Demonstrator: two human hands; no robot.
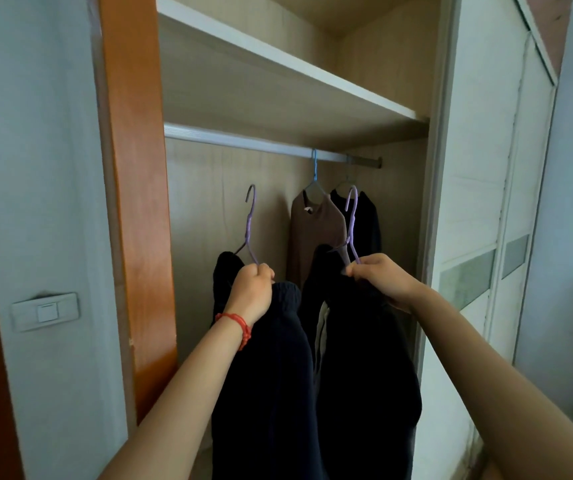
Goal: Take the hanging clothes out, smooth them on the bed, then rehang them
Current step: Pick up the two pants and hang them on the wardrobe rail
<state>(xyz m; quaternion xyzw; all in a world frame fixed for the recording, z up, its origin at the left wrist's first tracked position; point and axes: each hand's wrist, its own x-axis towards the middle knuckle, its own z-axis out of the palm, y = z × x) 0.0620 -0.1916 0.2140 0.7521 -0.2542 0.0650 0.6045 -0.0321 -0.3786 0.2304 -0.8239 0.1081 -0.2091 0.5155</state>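
My left hand point(251, 293) grips a purple hanger point(250, 223) that carries a dark navy garment point(264, 393). My right hand point(377, 277) grips a second purple hanger point(352, 220) with another dark garment point(364, 375) draped over it. Both hangers are held below the metal wardrobe rail point(243, 142), their hooks free of it. On the rail's right end a brown garment point(316, 233) hangs from a blue hanger point(315, 174), with a black garment point(370, 216) behind it.
A white shelf point(278, 60) runs above the rail. The wardrobe's orange wooden frame point(136, 202) stands at the left, a white sliding door point(479, 202) at the right. A wall switch point(45, 311) sits on the left wall.
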